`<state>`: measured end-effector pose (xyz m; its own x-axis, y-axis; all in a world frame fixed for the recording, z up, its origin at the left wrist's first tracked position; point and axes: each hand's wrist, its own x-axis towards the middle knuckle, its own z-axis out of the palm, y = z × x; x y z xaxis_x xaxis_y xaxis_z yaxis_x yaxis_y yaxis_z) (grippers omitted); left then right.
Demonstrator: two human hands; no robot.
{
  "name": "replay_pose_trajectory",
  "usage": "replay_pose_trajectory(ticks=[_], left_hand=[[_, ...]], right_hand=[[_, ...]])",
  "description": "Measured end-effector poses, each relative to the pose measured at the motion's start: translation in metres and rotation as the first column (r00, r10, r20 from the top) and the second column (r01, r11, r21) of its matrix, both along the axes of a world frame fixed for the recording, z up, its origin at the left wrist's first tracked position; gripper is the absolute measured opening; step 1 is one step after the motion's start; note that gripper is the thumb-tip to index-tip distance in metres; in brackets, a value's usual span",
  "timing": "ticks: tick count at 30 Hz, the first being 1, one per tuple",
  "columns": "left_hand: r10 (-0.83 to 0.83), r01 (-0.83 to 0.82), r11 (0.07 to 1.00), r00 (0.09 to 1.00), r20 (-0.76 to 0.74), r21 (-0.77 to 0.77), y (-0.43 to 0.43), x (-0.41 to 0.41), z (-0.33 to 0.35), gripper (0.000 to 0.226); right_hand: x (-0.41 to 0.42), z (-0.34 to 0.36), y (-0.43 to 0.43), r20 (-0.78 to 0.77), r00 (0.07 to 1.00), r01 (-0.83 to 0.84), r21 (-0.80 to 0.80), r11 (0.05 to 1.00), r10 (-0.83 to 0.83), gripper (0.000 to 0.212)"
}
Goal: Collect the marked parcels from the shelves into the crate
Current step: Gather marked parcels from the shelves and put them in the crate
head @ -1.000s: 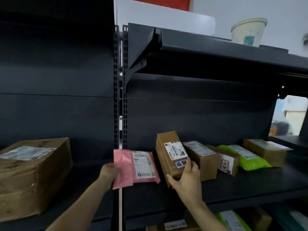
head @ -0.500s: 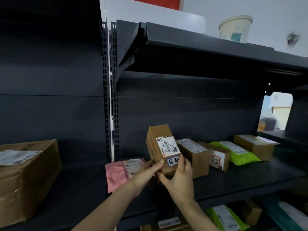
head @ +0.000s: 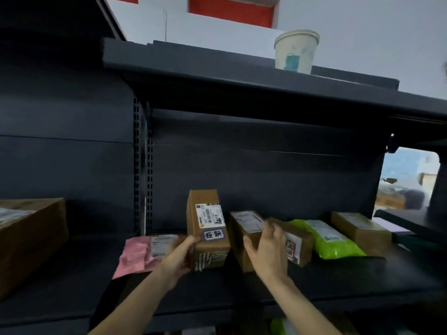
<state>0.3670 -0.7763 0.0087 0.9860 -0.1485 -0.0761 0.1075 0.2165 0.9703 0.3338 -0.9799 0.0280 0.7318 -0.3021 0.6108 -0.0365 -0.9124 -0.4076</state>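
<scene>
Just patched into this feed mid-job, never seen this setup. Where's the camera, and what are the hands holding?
There is no machine here: a person works with bare hands. The one picture comes from a camera worn on their head, looking forward at dark shelving. The left hand grips a tall brown box standing upright, which has a blue-framed sticker under its shipping label. The right hand grips the low brown box beside it. Also on that shelf are a pink mailer, a red-labelled box, a green bag, an end box and, at far left, a large carton. A paper cup stands on the top shelf. No crate is in view.
</scene>
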Motion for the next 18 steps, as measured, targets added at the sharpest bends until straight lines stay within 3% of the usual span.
replay_pose_trajectory(ticks=[4, 7, 11, 18], left_hand=[[0.112, -0.112, 0.994, 0.993, -0.033, 0.008, -0.019, -0.011, -0.009, 0.055], [0.177, -0.177, 0.984, 0.983, -0.043, 0.006, -0.031, -0.018, -0.012, 0.05], [0.2, -0.202, 0.979, 0.978, -0.057, -0.018, -0.033, -0.028, -0.011, 0.06], [0.184, -0.184, 0.983, 0.983, -0.028, 0.013, -0.03, -0.032, -0.007, 0.064]], right_hand=[[0.027, 0.014, -0.028, -0.286, 0.958, 0.001, 0.022, 1.0, 0.005, 0.097], [0.038, 0.016, -0.03, -0.392, 0.92, -0.031, 0.01, 0.999, 0.032, 0.096], [0.037, 0.004, -0.034, -0.299, 0.95, -0.068, 0.088, 0.994, 0.091, 0.086], [0.001, -0.038, -0.044, -0.013, 0.98, -0.195, 0.162, 0.967, 0.2, 0.098]])
